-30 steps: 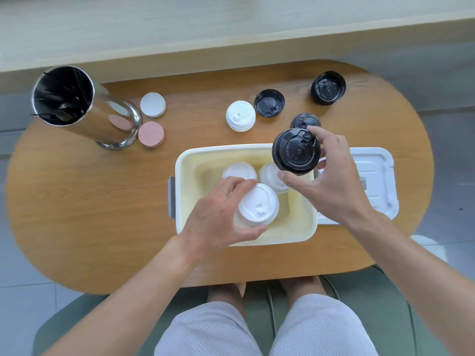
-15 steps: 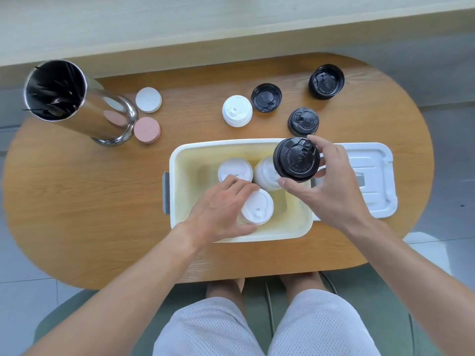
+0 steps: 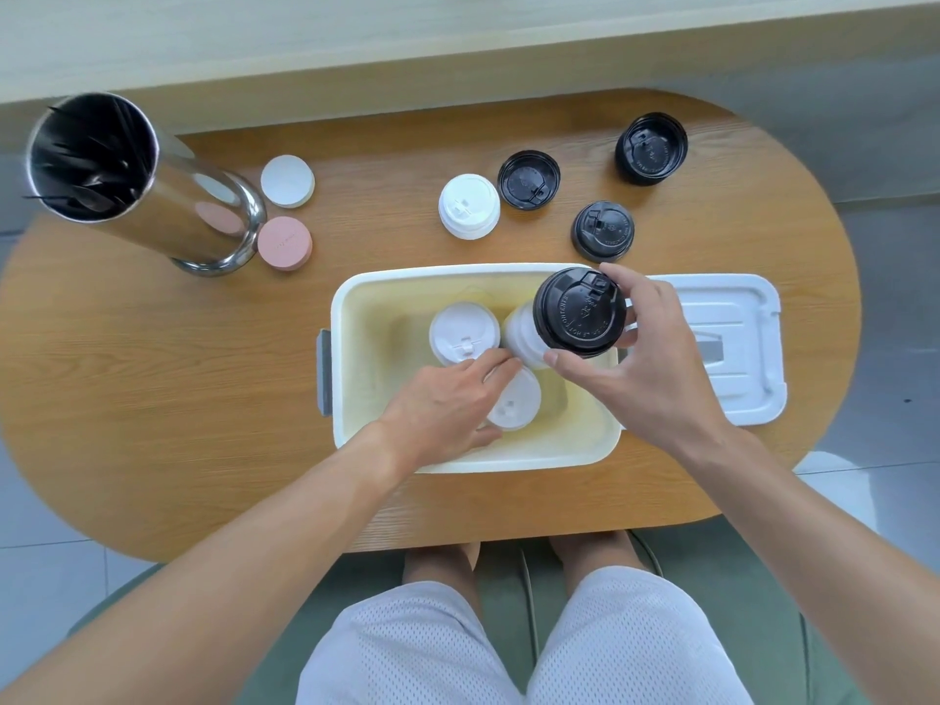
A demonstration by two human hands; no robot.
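A cream plastic bin [image 3: 356, 318] sits on the wooden table with three white-lidded cups inside. My left hand [image 3: 447, 404] reaches into the bin and grips the nearest white-lidded cup [image 3: 516, 402], low in the bin. Another white-lidded cup [image 3: 463, 333] stands at the back of the bin, and a third [image 3: 519, 333] is partly hidden. My right hand [image 3: 641, 358] holds a black-lidded cup [image 3: 580, 312] by its rim above the bin's right side.
The bin's white lid [image 3: 727, 348] lies to the right. Behind the bin stand a white-lidded cup [image 3: 469, 206] and three black-lidded cups [image 3: 529, 179] [image 3: 603, 230] [image 3: 651, 149]. A steel canister [image 3: 127, 180] and two round coasters [image 3: 287, 180] [image 3: 284, 242] are at the left.
My left hand has lowered its white-lidded cup deeper into the bin. My right hand has brought the black-lidded cup slightly down and nearer over the bin's right side.
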